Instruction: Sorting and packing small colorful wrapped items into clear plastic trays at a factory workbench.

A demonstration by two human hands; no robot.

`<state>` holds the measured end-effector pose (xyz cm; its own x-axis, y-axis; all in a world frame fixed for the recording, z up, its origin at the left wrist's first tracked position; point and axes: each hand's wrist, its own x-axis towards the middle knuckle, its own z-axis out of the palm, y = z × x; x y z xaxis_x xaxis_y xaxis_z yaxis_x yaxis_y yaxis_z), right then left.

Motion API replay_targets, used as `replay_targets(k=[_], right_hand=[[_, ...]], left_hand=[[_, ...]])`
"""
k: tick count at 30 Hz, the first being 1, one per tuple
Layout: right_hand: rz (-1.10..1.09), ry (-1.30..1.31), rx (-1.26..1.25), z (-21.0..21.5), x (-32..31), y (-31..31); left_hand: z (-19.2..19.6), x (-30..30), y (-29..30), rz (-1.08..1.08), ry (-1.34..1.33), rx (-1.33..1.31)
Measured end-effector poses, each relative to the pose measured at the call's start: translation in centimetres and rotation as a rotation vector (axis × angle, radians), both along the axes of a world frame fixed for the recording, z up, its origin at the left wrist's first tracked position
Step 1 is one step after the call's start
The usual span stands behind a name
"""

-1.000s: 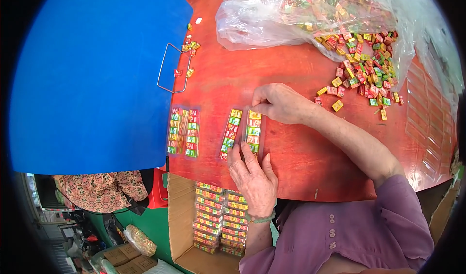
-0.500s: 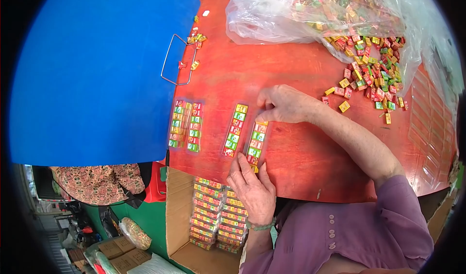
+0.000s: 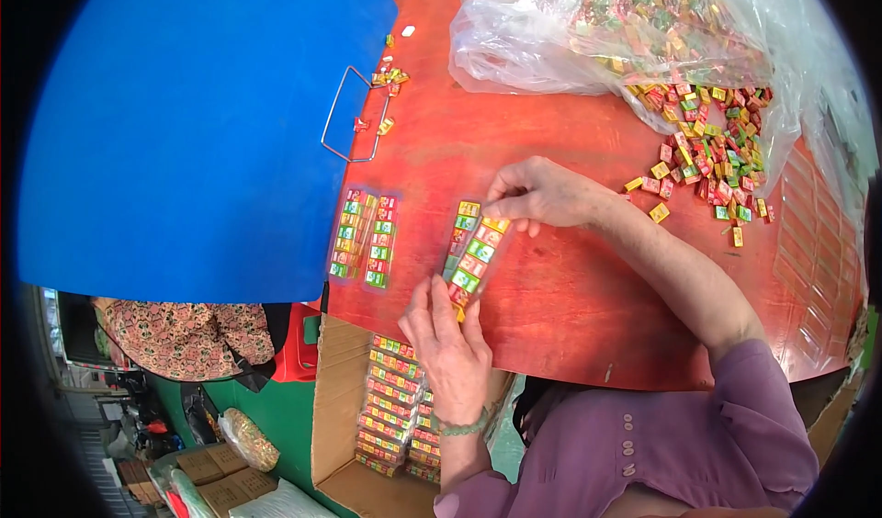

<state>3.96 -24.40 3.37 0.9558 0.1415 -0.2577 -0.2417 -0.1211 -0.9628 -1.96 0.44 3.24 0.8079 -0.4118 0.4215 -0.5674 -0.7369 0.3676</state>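
A clear plastic strip (image 3: 475,259) filled with a row of small red, green and yellow wrapped candies is tilted between my two hands. My right hand (image 3: 544,192) pinches its far end. The near end lies between the thumb and fingers of my left hand (image 3: 447,342). Partly covered by it is a second candy strip (image 3: 467,211), to its left on the red tabletop. Two more filled strips, a left one (image 3: 351,233) and a right one (image 3: 380,242), lie side by side further left.
A heap of loose candies (image 3: 726,164) spills from a clear plastic bag (image 3: 533,40) at the far right. Empty plastic trays (image 3: 808,261) lie at the right edge. A blue board (image 3: 202,132) with a wire handle covers the left. Below the table edge, a cardboard box (image 3: 342,371) holds stacked strips.
The held strip has shifted left and tilted, and now overlaps the neighbouring strip. My left hand has moved left along with it, while my right hand keeps its pinch on the far end.
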Motion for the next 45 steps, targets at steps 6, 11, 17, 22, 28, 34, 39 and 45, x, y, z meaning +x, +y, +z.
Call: replay_targets(k=[6,11,17,22,28,34,39,45], right_hand=[[0.023,-0.067,-0.254,-1.1,3.5,1.0],[0.059,0.027,-0.232,0.6,3.5,1.8],[0.153,0.071,-0.254,0.0,4.3,1.8],[0.131,0.107,-0.023,0.0,4.8,3.2],[0.052,0.070,0.286,-0.2,6.7,6.3],[0.040,0.053,0.356,0.1,9.7,7.3],[0.056,0.070,0.299,-0.2,11.0,7.8],[0.033,0.084,0.256,0.3,11.2,8.4]], left_hand=[[-1.2,1.9,-0.3,0.036,0.066,0.098],[-1.5,1.9,-0.3,0.043,0.063,0.144],[-1.7,2.4,0.6,0.028,0.109,0.061],[-0.9,3.4,2.3,0.039,0.101,0.027],[0.5,5.6,3.4,0.094,0.018,0.074],[2.0,7.3,4.3,0.067,-0.118,0.122],[2.5,10.2,7.2,0.120,-0.097,-0.013],[2.1,14.0,8.3,0.087,0.034,0.006]])
